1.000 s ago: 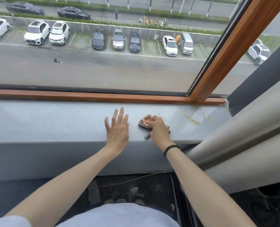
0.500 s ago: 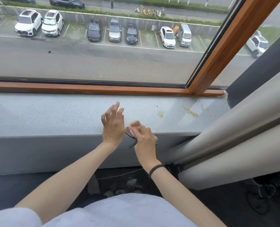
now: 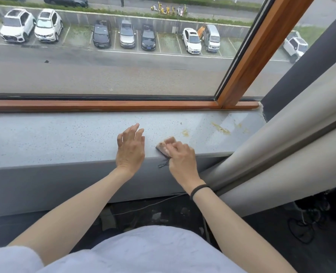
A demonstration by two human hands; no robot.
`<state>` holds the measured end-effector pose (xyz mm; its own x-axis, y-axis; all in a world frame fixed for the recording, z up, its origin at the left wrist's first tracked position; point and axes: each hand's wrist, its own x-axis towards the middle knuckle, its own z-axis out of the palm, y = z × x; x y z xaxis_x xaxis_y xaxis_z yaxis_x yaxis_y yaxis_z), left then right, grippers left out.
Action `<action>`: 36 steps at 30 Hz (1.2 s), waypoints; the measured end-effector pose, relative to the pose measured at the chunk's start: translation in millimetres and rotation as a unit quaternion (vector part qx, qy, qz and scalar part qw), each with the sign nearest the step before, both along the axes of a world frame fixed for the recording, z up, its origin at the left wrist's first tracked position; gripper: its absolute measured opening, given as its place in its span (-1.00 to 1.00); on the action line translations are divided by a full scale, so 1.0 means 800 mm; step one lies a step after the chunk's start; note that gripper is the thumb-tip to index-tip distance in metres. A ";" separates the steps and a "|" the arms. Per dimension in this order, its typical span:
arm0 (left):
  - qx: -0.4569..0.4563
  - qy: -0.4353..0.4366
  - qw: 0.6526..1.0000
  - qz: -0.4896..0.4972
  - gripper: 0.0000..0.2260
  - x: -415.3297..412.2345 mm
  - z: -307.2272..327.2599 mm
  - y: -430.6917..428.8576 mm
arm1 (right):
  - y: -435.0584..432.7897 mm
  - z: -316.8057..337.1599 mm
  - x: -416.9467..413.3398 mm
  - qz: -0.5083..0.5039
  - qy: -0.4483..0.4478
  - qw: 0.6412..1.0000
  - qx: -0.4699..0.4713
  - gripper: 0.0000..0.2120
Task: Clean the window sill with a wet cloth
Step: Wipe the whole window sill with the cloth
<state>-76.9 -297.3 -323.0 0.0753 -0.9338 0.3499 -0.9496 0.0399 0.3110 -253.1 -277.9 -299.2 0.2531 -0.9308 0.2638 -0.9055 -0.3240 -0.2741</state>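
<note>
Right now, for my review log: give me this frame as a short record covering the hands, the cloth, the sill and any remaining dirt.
left hand: on the window sill by its front edge, fingers relaxed, holding nothing
right hand: grips the cloth, pressing it on the sill
cloth: brownish, dark patterned corner hanging over the front edge
stains: yellowish marks right of the cloth, apart from it, not yet wiped
curtain: grey, at the sill's right end

Most of the cloth [image 3: 164,147] lies hidden under the right grip [image 3: 181,157], the window sill [image 3: 64,138] runs off the left edge, and the curtain [image 3: 293,146] is cut by the right edge.
</note>
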 end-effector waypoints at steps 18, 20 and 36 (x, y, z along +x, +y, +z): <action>-0.005 0.046 0.998 -0.043 -0.60 0.000 0.002 0.000 | -0.054 0.019 -0.026 -0.122 -0.034 0.990 0.063 -0.57; -0.002 0.038 0.998 -0.046 -0.60 0.001 0.001 0.000 | -0.034 0.014 -0.022 -0.097 -0.010 0.994 0.041 -0.62; 0.052 -0.051 0.997 -0.028 -0.62 -0.005 -0.002 -0.004 | -0.052 0.004 -0.039 -0.023 0.002 0.999 0.029 -0.60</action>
